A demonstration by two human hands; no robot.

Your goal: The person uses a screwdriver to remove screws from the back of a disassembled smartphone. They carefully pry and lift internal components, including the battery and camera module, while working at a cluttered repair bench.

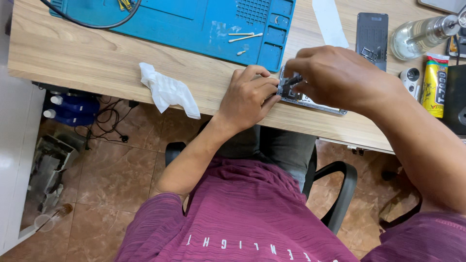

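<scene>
- Maroon shirt point(238, 223) fills the near edge; one black chair point(340, 194) sits under it.
- Left hand point(247, 99) curls narrow, pinning the opened phone point(310, 101) at the desk's point(97, 58) near edge, likely to stop it sliding.
- Right hand point(335, 77) pinches a small dark tool point(294, 80) down onto the phone's left end.
- One crumpled tissue point(167, 90) lies left.
- Blue mat point(194, 22) far: three swabs point(245, 38).
- Right: one glass bottle point(420, 34), one yellow tube point(434, 85).

- Wooden worktop point(97, 53) spans the upper frame.
- Blue mat point(194, 24) lies at top centre.
- Crumpled white tissue point(167, 90) lies left of centre.
- Opened phone point(310, 99) rests at the near edge, right of centre.
- Yellow glue tube point(434, 85) and clear bottle point(417, 34) lie at upper right.
</scene>
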